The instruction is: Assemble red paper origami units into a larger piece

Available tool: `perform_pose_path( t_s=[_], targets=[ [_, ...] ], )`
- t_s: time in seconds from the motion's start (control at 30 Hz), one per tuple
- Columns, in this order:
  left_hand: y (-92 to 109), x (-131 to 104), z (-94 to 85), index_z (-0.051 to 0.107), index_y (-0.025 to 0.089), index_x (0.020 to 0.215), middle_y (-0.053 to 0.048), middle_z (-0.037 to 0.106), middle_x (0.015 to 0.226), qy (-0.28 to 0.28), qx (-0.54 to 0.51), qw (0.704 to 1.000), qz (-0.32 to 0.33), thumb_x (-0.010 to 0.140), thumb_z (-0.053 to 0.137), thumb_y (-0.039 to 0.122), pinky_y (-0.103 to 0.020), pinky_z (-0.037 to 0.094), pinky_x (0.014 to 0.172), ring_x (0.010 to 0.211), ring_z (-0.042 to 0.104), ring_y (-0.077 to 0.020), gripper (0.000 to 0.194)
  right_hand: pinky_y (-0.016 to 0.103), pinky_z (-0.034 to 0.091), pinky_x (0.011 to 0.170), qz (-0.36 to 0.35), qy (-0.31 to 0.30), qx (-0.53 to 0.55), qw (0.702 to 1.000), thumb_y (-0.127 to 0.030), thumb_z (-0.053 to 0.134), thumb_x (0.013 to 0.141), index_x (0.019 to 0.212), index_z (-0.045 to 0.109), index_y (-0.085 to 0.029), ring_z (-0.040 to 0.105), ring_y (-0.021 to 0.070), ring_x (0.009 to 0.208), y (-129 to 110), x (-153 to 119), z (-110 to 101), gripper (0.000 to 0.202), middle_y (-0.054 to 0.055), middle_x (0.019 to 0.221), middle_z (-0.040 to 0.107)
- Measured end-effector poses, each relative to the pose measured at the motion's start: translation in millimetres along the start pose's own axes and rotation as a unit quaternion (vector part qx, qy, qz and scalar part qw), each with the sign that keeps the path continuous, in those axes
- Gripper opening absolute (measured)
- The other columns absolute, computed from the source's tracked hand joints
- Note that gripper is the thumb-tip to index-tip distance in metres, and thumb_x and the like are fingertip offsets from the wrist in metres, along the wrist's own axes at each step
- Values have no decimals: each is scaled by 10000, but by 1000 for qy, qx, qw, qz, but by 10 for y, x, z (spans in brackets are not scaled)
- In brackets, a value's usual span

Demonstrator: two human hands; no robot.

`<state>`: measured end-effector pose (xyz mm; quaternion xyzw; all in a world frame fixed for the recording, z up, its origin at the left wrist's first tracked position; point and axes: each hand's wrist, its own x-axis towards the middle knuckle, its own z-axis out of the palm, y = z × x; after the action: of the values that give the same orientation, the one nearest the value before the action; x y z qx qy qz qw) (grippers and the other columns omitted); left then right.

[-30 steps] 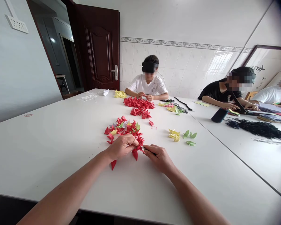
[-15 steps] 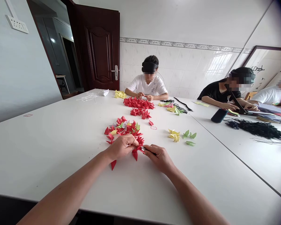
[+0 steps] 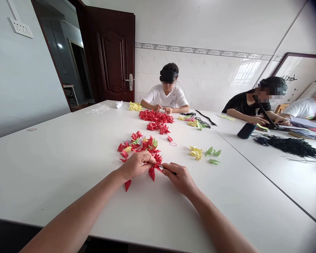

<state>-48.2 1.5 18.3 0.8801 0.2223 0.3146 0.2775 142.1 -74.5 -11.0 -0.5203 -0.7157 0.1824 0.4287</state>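
A cluster of folded paper cranes (image 3: 149, 142), mostly red with a few green, yellow and pale ones, lies on the white table (image 3: 68, 175) before me. My left hand (image 3: 138, 164) pinches a red paper crane (image 3: 158, 164) at the cluster's near edge. From the right, my right hand (image 3: 179, 175) is closed round a small dark tool with a metal tip (image 3: 162, 167), which touches the same red crane. Red points hang below the fingers, and another red tip (image 3: 127, 185) shows beside my left wrist. The exact grip of the left fingertips is partly hidden.
Yellow cranes (image 3: 195, 152) and green cranes (image 3: 213, 151) lie to the right. Farther back are red piles (image 3: 156, 116), white strings (image 3: 99, 109) and black tassels (image 3: 292, 144). A dark cylinder (image 3: 246, 130) stands at right. Three people sit across the table.
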Motion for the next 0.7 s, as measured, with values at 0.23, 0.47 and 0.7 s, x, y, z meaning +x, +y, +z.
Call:
perform_pose_path(
  t_s=[0.23, 0.47, 0.7],
  targets=[
    [60, 13, -30, 638, 173, 794, -11, 578, 764, 7, 8, 1000, -20, 813, 513, 198, -226, 449, 651, 694, 542, -112, 129, 242, 410, 574, 45, 63, 111, 991, -376, 571, 778, 1085, 603, -168, 469, 118, 604, -62, 9, 2, 372, 3, 679, 541],
    [63, 2, 33, 635, 185, 793, -13, 582, 789, -28, -17, 999, -7, 827, 514, 247, -217, 468, 658, 713, 563, -115, 141, 229, 366, 546, 48, 56, 185, 980, -388, 581, 763, 772, 659, -170, 427, 103, 577, -11, 52, 144, 231, -9, 626, 507],
    [67, 6, -84, 636, 188, 914, -37, 625, 873, 41, 6, 998, -52, 837, 468, 260, -245, 489, 731, 808, 589, -148, 198, 222, 288, 496, 119, 128, 171, 970, -446, 557, 766, 631, 588, -167, 344, 88, 516, 104, 97, 50, 311, -34, 546, 430]
  ],
)
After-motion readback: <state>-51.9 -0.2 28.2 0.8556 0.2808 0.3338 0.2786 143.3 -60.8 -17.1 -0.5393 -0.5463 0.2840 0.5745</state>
